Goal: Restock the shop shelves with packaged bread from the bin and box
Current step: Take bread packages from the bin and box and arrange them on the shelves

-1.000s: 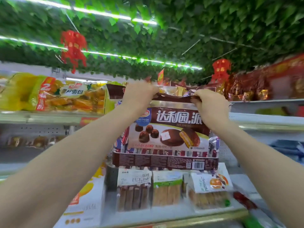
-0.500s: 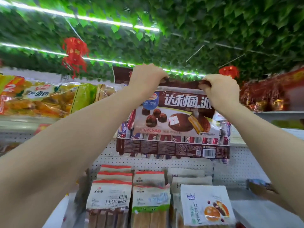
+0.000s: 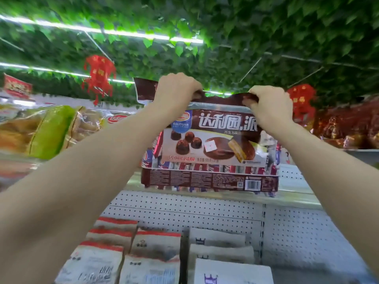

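1. Shop aisle under a ceiling of fake ivy [image 3: 246, 27] w/ light strips and red hanging ornaments [image 3: 98, 76]. White shelving w/ pegboard back [image 3: 184, 210].
2. Task item: brown Daliyuan choc-pie multipack [image 3: 211, 152], held high and hanging upright in front of the upper shelf [image 3: 297, 194]. Its bottom edge is about level w/ the shelf lip; can't tell if they touch.
3. L hand [image 3: 176, 89] & R hand [image 3: 268, 107]: fingers curled tight, each pinching the pack's top seam. The pack hangs below & between them.
4. Step: prob. shelving this pack, not yet set down.
5. Next calls for getting the bottom over the lip and pushing the pack back between the yellow-green bread bags [image 3: 51, 130] & red packs [image 3: 348, 128]. Let go only once it stands.
6. White bread packs [image 3: 131, 249] fill the lower shelf.
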`<state>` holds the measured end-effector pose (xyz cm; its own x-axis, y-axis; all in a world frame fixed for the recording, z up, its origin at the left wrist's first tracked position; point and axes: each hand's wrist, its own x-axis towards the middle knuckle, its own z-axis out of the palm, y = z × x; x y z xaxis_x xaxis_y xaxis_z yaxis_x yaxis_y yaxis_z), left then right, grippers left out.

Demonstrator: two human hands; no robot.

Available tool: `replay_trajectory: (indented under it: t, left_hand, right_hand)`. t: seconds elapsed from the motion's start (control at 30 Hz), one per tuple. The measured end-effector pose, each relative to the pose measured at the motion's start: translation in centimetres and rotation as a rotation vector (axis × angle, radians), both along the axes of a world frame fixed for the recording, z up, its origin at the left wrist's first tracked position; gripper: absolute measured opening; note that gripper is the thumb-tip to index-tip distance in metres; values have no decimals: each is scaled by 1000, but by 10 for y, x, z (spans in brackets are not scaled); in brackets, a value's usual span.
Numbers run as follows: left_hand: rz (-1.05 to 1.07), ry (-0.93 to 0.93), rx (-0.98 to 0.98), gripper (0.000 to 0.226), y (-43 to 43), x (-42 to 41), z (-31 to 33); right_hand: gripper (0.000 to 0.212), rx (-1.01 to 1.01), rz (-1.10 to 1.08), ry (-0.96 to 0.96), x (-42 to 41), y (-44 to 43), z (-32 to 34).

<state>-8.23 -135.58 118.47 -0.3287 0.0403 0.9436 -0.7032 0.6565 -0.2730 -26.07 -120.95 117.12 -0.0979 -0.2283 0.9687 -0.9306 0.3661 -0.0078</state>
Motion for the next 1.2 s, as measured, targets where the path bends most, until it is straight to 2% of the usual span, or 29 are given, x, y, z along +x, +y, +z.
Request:
replay_trajectory:
  t: [0.3, 0.57, 0.87, 1.03, 1.13, 1.2]
  left_hand:
    - [-66, -63, 11, 23, -17, -75, 24]
    - [-36, -36, -2, 25, -24, -125, 47]
    - [-64, -106, 78, 18, -64, -169, 16]
    - [-69, -106, 91, 15, -69, -172, 9]
    - [-165, -92, 134, 21, -65, -169, 1]
    - [-264, -122, 126, 32, -60, -162, -10]
  right_hand:
    - [19, 32, -52, -65, -69, -13, 20]
    - [14, -39, -51, -50, -118, -26, 43]
    - [10, 29, -74, -95, -158, -55, 0]
    - [11, 6, 4, -130, -161, -63, -11]
    - [8, -13, 41, -128, -163, -61, -13]
    - [13, -35, 44, -71, -161, -59, -17]
